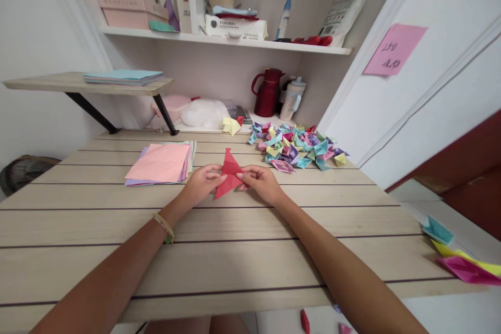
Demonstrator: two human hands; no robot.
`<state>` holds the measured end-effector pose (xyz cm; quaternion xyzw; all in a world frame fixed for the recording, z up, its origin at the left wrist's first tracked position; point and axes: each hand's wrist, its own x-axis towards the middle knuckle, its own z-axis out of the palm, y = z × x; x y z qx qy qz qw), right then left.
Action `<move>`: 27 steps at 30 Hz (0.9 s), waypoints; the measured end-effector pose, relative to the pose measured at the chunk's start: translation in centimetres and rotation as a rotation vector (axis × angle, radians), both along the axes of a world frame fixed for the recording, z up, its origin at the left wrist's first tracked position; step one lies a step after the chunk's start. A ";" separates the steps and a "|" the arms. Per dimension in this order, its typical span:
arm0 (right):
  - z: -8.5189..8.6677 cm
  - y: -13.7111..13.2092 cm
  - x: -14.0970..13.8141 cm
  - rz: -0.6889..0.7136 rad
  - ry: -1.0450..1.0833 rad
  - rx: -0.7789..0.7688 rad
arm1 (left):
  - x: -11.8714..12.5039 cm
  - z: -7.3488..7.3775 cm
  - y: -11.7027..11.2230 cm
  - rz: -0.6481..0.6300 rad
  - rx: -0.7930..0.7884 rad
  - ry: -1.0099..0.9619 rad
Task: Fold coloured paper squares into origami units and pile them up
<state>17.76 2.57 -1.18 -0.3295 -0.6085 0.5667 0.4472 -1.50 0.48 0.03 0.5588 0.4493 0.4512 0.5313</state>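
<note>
A red sheet of paper (229, 171), partly folded into a pointed shape, lies on the wooden table (235, 250) in front of me. My left hand (203, 182) pinches its left edge with curled fingers. My right hand (260, 181) pinches its right edge, fingertips pressed onto the fold. Both hands rest on the tabletop, close together.
A stack of flat coloured paper sheets (162, 163), pink on top, lies to the left. A heap of folded paper pieces (297, 147) sits at the back right. A red jug (268, 93) and a cup stand behind. More folded pieces (462, 261) lie at the far right.
</note>
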 end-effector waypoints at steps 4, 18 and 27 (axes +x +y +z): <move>-0.2 0.2 0.0 0.033 0.010 -0.013 | 0.1 0.0 -0.1 -0.010 -0.041 0.014; -1.0 0.2 -0.6 -0.137 0.007 0.005 | 0.4 0.0 -0.4 -0.146 -0.066 -0.037; 0.1 -0.5 -0.9 -0.155 -0.076 0.057 | 0.4 0.0 -0.4 -0.121 -0.074 -0.077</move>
